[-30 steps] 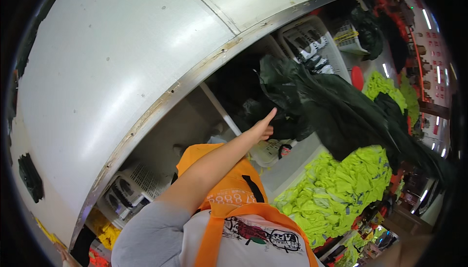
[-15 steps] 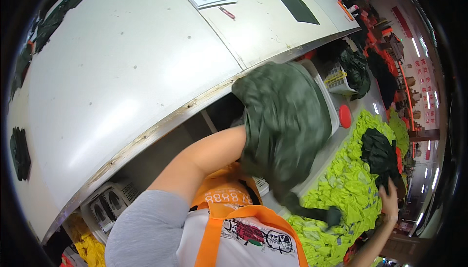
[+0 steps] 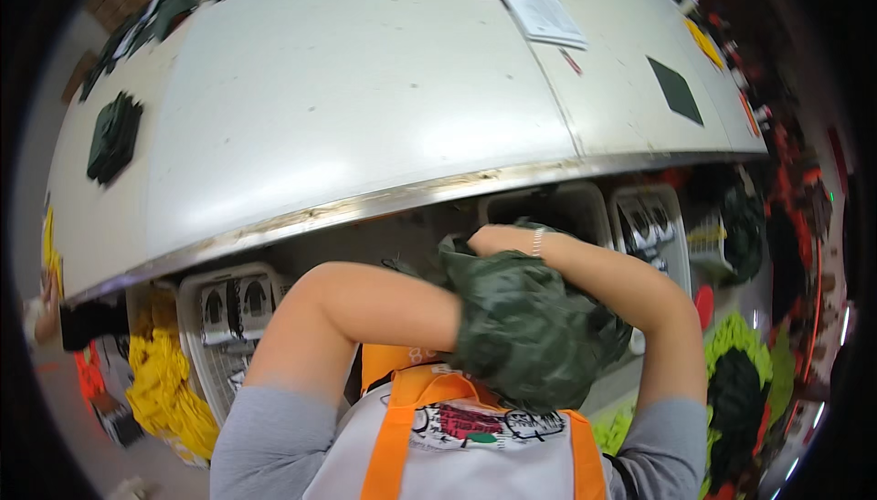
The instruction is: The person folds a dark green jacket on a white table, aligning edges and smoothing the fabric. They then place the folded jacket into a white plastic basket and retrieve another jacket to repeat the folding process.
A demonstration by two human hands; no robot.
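Observation:
A dark green, thin, crinkly garment (image 3: 539, 326) is bunched up in front of my chest, below the table edge. My left forearm runs into it, and the cloth covers that hand, so its fingers are hidden. From the right, my right hand (image 3: 501, 240) reaches across the top of the bundle, a bracelet at its wrist. Its fingers curl down onto the upper edge of the cloth and grip it.
A large white table (image 3: 365, 107) spans the view ahead, bearing an open booklet (image 3: 548, 18), a dark green flat piece (image 3: 676, 91) and a folded dark green stack (image 3: 115, 139). Below stand white baskets (image 3: 187, 317), yellow cloth (image 3: 164, 372) and lime-green garments (image 3: 731, 340).
My right hand has come from the far right, beside the dark piles, to the garment's top. The garment has drawn closer and bunched up. The view has swung left.

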